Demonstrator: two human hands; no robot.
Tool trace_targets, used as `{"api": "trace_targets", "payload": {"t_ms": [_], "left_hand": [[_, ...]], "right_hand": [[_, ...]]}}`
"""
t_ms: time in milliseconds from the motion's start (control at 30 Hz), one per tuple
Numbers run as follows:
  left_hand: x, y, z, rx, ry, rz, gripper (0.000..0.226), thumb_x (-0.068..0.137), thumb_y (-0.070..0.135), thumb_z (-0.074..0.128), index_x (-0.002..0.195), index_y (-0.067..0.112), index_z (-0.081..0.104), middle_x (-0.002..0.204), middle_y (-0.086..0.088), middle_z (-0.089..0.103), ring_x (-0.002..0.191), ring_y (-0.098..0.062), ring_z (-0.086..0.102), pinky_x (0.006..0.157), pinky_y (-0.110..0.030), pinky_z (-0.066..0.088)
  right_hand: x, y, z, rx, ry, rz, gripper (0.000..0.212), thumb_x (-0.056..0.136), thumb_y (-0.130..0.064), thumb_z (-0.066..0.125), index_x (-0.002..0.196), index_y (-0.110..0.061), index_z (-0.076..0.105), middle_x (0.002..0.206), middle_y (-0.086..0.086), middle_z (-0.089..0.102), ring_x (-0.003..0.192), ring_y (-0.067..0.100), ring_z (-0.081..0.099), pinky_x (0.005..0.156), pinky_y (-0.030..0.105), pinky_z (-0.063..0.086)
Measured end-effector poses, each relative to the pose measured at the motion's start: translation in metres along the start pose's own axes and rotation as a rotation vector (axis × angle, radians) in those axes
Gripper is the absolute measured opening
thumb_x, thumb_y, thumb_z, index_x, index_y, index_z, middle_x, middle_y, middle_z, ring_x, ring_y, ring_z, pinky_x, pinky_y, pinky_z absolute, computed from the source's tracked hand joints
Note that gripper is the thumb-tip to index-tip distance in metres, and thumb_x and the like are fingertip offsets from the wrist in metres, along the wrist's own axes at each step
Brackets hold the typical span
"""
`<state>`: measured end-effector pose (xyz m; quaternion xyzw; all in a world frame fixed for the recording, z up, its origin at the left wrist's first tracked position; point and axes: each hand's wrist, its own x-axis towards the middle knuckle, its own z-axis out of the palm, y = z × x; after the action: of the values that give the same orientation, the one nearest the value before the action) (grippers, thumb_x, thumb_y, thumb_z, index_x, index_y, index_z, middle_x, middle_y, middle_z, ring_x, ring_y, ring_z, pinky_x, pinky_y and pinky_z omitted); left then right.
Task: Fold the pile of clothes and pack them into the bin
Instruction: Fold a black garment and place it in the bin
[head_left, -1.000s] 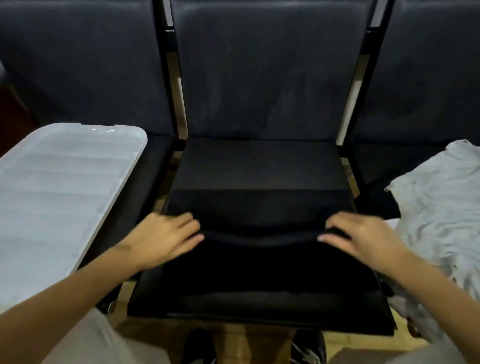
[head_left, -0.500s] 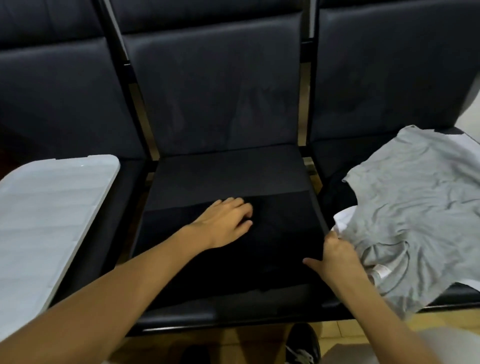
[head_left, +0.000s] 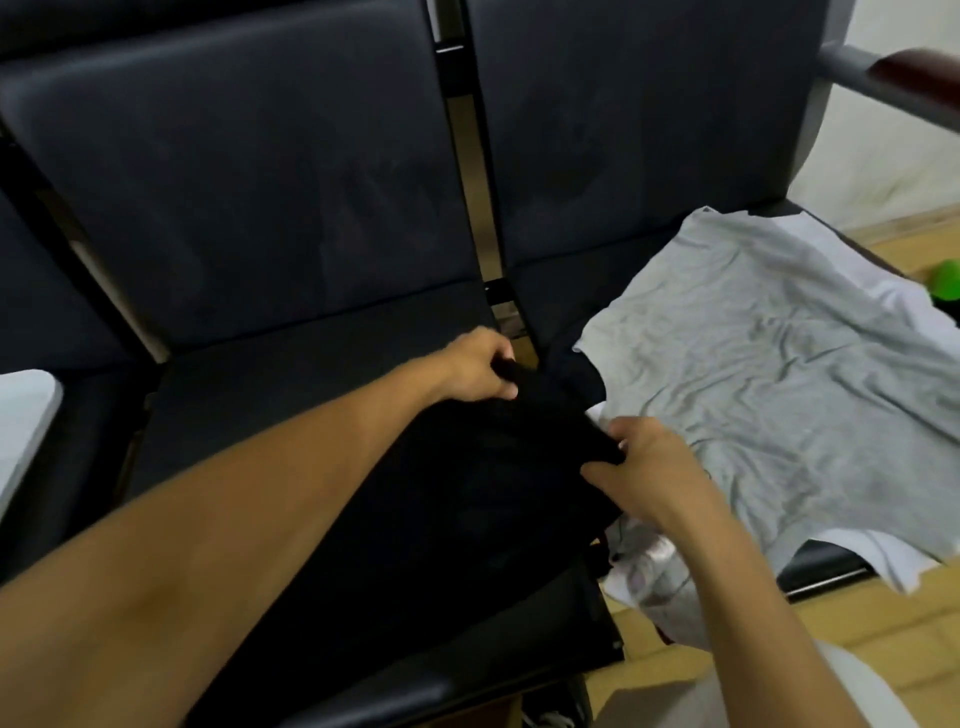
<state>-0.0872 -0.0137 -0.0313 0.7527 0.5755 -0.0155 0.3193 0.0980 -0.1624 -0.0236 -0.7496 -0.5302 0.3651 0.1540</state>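
A black garment (head_left: 467, 499) lies folded on the middle seat (head_left: 291, 374) of a row of dark chairs. My left hand (head_left: 480, 371) pinches its far right corner. My right hand (head_left: 644, 467) grips its right edge nearer to me. A grey T-shirt (head_left: 779, 374) is spread over the right seat on top of white clothes (head_left: 649, 577). At the far left edge shows a corner of the white plastic bin lid (head_left: 23, 415).
Dark padded backrests (head_left: 249, 182) rise behind the seats. A wooden armrest (head_left: 914, 78) on a metal frame is at the top right. A green object (head_left: 945, 280) sits on the yellowish floor (head_left: 857, 629) at the right.
The view has swung to the right. Both hands moved from the front fold to the garment's right side and closed on its edge. The lid has slid almost out of view.
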Motion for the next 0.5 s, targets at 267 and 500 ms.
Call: {"api": "trace_targets", "payload": {"t_ms": [267,500], "left_hand": [[-0.101,-0.034,-0.091,0.494,0.056,0.428,0.028,0.086,0.007,0.065,0.084,0.029,0.048,0.089,0.012,0.051,0.089,-0.01,0.048,0.076,-0.03,0.043],[-0.211,-0.14,-0.103,1.051,-0.119,0.194,0.034,0.08,0.007,0.06,0.1,0.03,0.045,0.11,0.007,0.051,0.111,-0.019,0.048,0.084,-0.03,0.033]], "right_hand": [[-0.039,-0.063,0.007,0.562,-0.458,-0.288,0.017,0.087,-0.012,0.07,0.103,-0.016,0.071,0.097,0.004,0.076,0.091,0.018,0.074,0.079,0.032,0.058],[-0.088,-0.136,0.111,0.412,-0.877,-0.467,0.024,0.086,-0.036,0.074,0.107,-0.027,0.067,0.091,-0.005,0.069,0.079,0.006,0.063,0.069,0.022,0.05]]}}
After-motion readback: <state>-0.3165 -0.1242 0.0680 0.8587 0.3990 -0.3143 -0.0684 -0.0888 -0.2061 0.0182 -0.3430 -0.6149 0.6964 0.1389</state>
